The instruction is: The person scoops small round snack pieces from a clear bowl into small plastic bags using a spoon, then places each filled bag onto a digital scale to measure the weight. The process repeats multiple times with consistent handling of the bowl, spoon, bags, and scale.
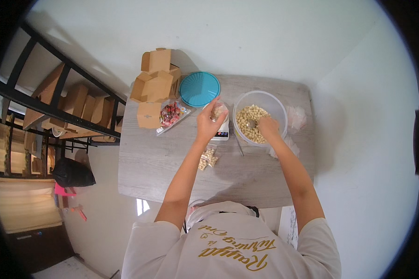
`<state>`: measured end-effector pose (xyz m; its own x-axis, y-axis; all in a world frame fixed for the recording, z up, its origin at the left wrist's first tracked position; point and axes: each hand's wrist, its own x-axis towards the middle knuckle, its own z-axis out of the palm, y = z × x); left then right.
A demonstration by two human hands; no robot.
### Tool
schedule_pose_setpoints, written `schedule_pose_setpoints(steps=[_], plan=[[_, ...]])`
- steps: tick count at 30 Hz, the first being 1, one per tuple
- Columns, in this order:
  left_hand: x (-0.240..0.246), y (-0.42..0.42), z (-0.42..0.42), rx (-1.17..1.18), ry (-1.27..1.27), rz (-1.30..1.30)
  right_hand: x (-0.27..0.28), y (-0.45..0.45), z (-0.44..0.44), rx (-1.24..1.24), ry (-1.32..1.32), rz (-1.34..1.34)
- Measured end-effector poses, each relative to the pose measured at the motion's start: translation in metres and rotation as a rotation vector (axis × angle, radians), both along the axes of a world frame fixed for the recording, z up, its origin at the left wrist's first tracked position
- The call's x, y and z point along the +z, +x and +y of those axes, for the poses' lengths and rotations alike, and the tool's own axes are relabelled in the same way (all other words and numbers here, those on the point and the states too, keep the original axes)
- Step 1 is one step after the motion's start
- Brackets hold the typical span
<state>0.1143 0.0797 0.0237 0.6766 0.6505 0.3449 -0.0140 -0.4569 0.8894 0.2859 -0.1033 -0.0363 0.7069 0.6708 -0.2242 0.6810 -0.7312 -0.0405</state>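
My left hand (210,120) is at a small clear plastic bag (218,111) on a white digital kitchen scale (222,133), thumb and fingers apart around the bag; whether it grips the bag I cannot tell. My right hand (269,126) reaches into a large translucent round tub (285,113) that holds many small pale pieces (246,115), perhaps nuts. A metal spoon (251,123) lies among the pieces by its fingers, and the spoon's handle runs towards this hand. Small filled bags (208,158) of the same pieces lie beside my left forearm.
Behind stands a round teal lid (199,89). Opened cardboard boxes (155,87) and a bag of red wrapped items (173,114) are at the left. Plastic bags (296,117) lie right of the tub, a thin grey stick (239,146) before it. A black metal rack (56,101) stands left.
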Motion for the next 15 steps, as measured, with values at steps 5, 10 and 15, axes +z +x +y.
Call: schedule_pose_setpoints(steps=[5, 10, 15], plan=[[0.002, -0.007, 0.004, -0.015, 0.021, 0.047, -0.007, 0.020, -0.010, 0.059, -0.001, 0.191], [0.004, -0.008, 0.004, -0.013, -0.028, 0.044, 0.010, 0.041, -0.020, 0.071, 0.187, 0.485], [0.006, -0.001, -0.005, -0.021, 0.058, 0.029, 0.060, 0.053, -0.034, 0.055, 0.313, 0.540]])
